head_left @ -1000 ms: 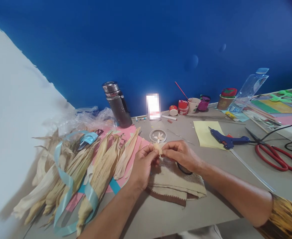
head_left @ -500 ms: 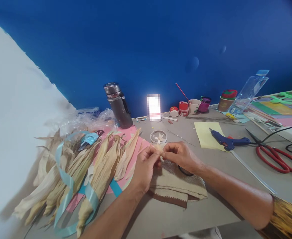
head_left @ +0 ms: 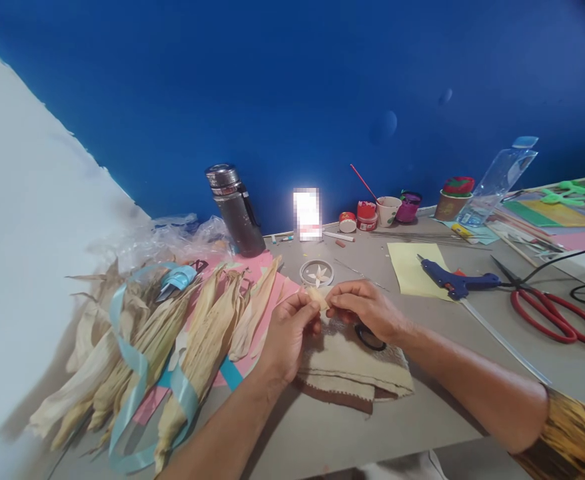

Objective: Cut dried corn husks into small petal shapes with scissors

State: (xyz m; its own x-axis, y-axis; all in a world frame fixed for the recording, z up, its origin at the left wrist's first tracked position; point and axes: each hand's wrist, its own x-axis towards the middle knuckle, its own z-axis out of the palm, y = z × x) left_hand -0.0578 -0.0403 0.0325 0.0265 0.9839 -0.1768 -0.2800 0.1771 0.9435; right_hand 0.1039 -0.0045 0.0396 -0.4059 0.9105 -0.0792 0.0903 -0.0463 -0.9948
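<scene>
One pale piece [head_left: 317, 297] in the pinch of left hand [head_left: 292, 327] and right hand [head_left: 367, 310], red jar label [head_left: 366, 226] illegible.

Left hand [head_left: 290, 333] and right hand [head_left: 365, 308] pinch a pale piece [head_left: 317, 297] above the cloth [head_left: 345, 363]; husks [head_left: 212, 333] lie toward the tabletop's [head_left: 412, 427] left edge.

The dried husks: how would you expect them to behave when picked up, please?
The husks look thin and papery, so probably light and apt to crack. Their wrinkled ends may catch on the blue ribbon lying across them.
</scene>
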